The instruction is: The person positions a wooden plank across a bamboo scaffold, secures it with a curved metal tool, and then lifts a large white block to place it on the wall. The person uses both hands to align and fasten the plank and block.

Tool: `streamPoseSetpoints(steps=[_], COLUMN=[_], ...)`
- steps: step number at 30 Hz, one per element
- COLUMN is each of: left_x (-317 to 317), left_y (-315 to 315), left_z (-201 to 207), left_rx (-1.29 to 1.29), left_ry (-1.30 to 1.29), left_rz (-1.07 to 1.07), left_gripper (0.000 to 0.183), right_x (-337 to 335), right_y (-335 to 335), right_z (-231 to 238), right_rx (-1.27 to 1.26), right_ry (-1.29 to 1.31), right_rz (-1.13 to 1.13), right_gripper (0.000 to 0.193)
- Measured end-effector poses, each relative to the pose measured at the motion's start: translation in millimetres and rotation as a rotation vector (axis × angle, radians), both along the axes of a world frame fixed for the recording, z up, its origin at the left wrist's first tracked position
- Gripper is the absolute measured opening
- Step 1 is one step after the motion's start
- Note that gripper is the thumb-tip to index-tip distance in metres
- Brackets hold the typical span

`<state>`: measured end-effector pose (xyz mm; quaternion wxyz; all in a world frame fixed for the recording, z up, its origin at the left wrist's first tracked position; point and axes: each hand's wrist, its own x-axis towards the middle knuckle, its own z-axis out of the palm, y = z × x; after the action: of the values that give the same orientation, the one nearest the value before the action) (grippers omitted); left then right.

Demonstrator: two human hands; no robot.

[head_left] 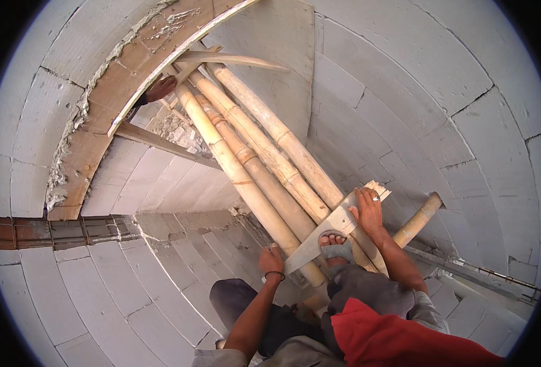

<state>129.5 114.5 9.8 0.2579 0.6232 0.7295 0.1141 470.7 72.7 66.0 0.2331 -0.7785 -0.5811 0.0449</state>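
A short wooden board lies slantwise across the near part of several bamboo poles. My left hand is closed on its lower left end. At the upper right end, my right hand, with a ring on one finger, grips the same board, its fingers over the far edge. Between my hands, my sandalled foot rests at the middle of the board and partly covers it. The poles run away from me toward the upper left, side by side.
Another person's hand is by a wooden crosspiece at the poles' far end. Grey block walls rise around. Rubble shows far below left. A bamboo piece juts from the right wall; a plywood-lined edge curves at left.
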Motion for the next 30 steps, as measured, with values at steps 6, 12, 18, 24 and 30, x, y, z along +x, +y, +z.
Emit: streamPoseSetpoints(steps=[6,12,18,24,30], left_x=[37.1,39.4,41.0,39.8,42.4], left_y=[-15.1,-20.4,-13.5,-12.6,-12.4], left_z=[7.9,4.3,9.9,7.9,14.5], left_rx=[0.023,-0.026,-0.118,-0.141,-0.148], left_ry=[0.155,0.148,0.128,0.140,0.138], left_rz=[-0.026,-0.027,-0.014,-0.001,0.021], left_gripper=[0.036,0.039,0.043,0.044,0.044], right_x=[-2.2,0.8,3.0,1.8,1.8], right_y=[4.1,2.6,3.9,5.3,6.5], right_z=[-32.9,-33.0,-38.7,-40.6,-38.3], right_rx=[0.021,0.046,0.020,0.020,-0.005], right_ry=[-0.114,-0.095,-0.136,-0.160,-0.156], right_rz=[0.028,0.040,0.054,0.069,0.080], right_gripper=[0.058,0.054,0.053,0.052,0.052])
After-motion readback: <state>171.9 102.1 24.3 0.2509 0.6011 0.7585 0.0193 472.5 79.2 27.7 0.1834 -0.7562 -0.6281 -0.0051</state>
